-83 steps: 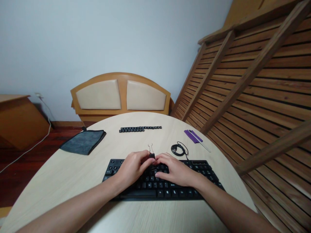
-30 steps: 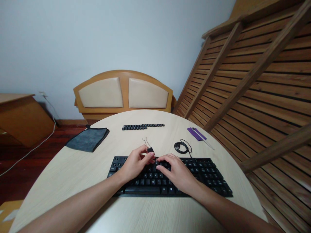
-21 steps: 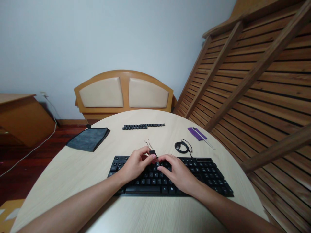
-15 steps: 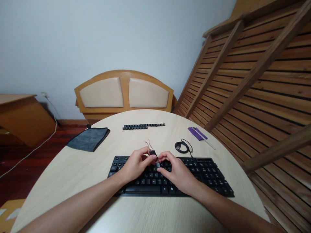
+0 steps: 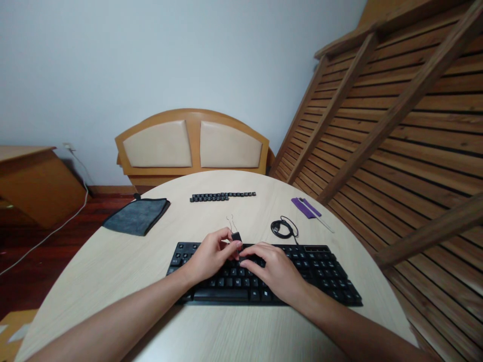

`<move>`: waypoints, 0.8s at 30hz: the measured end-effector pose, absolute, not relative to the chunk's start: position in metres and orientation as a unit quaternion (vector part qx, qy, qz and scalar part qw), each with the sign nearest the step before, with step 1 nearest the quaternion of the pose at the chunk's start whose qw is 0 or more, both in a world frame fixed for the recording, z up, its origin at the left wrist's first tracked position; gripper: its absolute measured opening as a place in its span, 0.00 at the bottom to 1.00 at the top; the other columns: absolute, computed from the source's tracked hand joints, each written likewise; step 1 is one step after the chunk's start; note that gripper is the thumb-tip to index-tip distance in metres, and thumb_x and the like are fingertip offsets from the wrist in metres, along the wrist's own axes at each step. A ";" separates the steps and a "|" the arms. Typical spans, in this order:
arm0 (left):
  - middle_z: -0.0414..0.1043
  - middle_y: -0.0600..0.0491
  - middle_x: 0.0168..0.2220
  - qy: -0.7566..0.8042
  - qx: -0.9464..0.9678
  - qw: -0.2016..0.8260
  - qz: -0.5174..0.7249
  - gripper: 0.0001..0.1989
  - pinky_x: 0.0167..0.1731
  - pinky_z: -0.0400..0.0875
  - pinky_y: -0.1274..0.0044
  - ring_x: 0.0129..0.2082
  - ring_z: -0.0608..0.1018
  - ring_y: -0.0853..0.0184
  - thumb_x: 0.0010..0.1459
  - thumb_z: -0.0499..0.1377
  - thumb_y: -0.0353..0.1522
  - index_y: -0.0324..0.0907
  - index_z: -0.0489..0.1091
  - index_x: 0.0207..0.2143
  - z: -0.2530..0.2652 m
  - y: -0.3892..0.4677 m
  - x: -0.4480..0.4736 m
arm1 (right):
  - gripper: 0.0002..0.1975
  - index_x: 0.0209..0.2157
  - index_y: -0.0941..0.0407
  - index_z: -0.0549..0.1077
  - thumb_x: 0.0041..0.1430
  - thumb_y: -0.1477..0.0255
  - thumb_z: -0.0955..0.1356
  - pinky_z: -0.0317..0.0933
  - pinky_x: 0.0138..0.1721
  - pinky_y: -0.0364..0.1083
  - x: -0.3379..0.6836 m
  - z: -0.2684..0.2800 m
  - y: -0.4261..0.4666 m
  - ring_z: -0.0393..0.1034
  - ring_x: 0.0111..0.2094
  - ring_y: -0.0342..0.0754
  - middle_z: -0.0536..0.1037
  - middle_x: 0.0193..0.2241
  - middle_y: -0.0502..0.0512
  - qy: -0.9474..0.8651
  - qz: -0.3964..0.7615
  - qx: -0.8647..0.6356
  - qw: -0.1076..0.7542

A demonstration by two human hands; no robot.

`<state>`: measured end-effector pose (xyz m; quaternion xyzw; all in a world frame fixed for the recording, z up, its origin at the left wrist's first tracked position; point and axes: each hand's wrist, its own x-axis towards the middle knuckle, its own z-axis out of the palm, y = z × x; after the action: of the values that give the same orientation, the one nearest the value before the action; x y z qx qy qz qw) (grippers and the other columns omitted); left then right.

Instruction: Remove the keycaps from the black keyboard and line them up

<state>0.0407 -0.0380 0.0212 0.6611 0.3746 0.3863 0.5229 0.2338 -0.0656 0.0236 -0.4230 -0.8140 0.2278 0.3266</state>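
My left hand (image 5: 211, 255) is closed on a keycap puller (image 5: 236, 236), a black grip with thin wire prongs sticking out at the far end. Beside it my right hand (image 5: 277, 266) pinches a small dark keycap (image 5: 242, 259) at the near end of the puller, partly covered by the fingers. Both hands are over the middle of a black keyboard (image 5: 222, 295), which lies flat on the table. Rows of loose keycaps (image 5: 209, 197) are lined up farther back. Part of the keyboard's upper rows is hidden under my hands.
The round table (image 5: 113, 281) also bears a folded grey cloth (image 5: 138, 216) at left. A coiled USB cable (image 5: 282, 229) lies behind the keyboard. To its right are a purple cloth (image 5: 304, 208) and a thin brush-like stick (image 5: 320, 221). Wooden slats (image 5: 415, 151) lean at right.
My right hand's fingers have moved slightly left and down around the keycap, covering more of it. The puller has turned more upright in my left hand.
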 end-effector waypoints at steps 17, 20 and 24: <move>0.74 0.54 0.26 0.430 0.660 0.468 0.400 0.12 0.29 0.68 0.76 0.28 0.77 0.66 0.61 0.57 0.40 0.41 0.65 0.31 0.016 -0.034 0.042 | 0.09 0.39 0.57 0.74 0.59 0.67 0.68 0.66 0.36 0.43 0.246 0.044 -0.019 0.74 0.34 0.46 0.79 0.34 0.53 -0.743 0.290 -0.481 0.365; 0.74 0.54 0.26 0.437 0.664 0.461 0.396 0.12 0.29 0.67 0.76 0.28 0.77 0.65 0.61 0.57 0.40 0.41 0.65 0.31 0.016 -0.034 0.042 | 0.15 0.44 0.60 0.75 0.55 0.72 0.71 0.66 0.37 0.42 0.245 0.045 0.025 0.74 0.33 0.45 0.80 0.34 0.55 -0.753 0.284 -0.487 0.340; 0.73 0.54 0.26 0.446 0.677 0.433 0.394 0.12 0.29 0.66 0.76 0.28 0.76 0.65 0.61 0.56 0.40 0.41 0.65 0.31 0.014 -0.033 0.041 | 0.14 0.43 0.59 0.78 0.54 0.74 0.70 0.63 0.35 0.41 0.236 0.043 0.079 0.73 0.31 0.44 0.80 0.31 0.54 -0.787 0.183 -0.526 0.267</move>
<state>0.0415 -0.0330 0.0144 0.6766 0.4461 0.3943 0.4333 0.2360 0.0787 0.0432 -0.5259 -0.7865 0.1828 0.2670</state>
